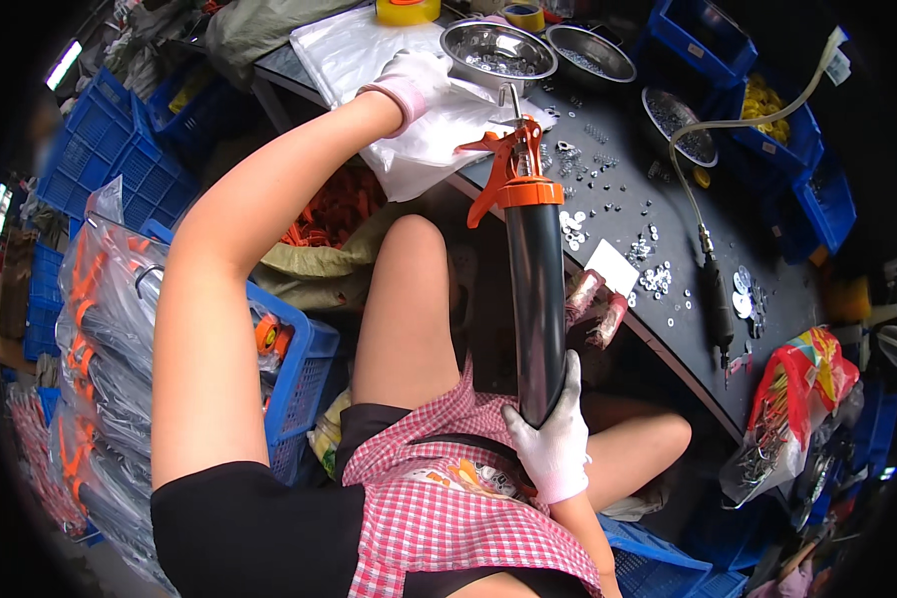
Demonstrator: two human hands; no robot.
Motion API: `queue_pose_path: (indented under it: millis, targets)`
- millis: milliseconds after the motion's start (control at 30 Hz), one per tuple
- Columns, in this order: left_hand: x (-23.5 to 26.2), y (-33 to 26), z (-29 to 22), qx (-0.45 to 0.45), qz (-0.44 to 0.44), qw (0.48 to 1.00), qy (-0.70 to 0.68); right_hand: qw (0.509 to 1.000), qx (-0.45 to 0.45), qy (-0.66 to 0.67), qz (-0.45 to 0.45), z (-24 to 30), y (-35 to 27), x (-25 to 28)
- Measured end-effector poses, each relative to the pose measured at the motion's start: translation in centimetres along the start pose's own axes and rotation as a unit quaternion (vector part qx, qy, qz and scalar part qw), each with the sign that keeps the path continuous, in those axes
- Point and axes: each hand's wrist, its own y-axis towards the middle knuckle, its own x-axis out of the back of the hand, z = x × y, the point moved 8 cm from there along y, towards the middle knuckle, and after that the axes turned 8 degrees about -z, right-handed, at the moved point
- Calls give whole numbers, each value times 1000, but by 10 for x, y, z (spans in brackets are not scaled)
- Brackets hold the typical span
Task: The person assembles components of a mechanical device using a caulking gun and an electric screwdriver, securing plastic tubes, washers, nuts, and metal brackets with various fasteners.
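Note:
My right hand (553, 439), in a white glove, grips the lower end of a caulking gun (538, 299). The gun has a long black barrel and an orange handle, trigger and collar. It stands nearly upright over my lap, its orange end and metal rod toward the table. My left arm reaches out to the far left of the table. There my gloved left hand (416, 80) is closed on a clear plastic bag (409, 154) at a stack of bags (329, 50). Its fingertips are partly hidden.
On the dark table (608, 100) lie small loose springs, nuts and washers (656, 279). Steel bowls (498, 50) stand at the back, blue bins (703, 40) behind. An air screwdriver (718, 299) lies at the right. Bagged orange-and-black guns (110, 369) fill the left, beside a blue crate (304, 369).

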Motion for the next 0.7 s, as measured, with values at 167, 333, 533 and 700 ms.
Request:
queue_pose_path:
  millis: [167, 333, 533, 700]
  targets:
    - [-9, -11, 23, 132, -74, 971, -185, 1000, 1, -6, -21, -7, -3, -12]
    - [-25, -34, 14, 199, -72, 949, -235, 999, 16, 31, -2, -20, 1, -16]
    - [-38, -27, 25, 133, -95, 935, -314, 974, 66, 212, 30, -9, 34, 12]
    - [-71, -13, 78, 0, -284, 926, -247, 986, 147, 32, 67, 56, 100, 63]
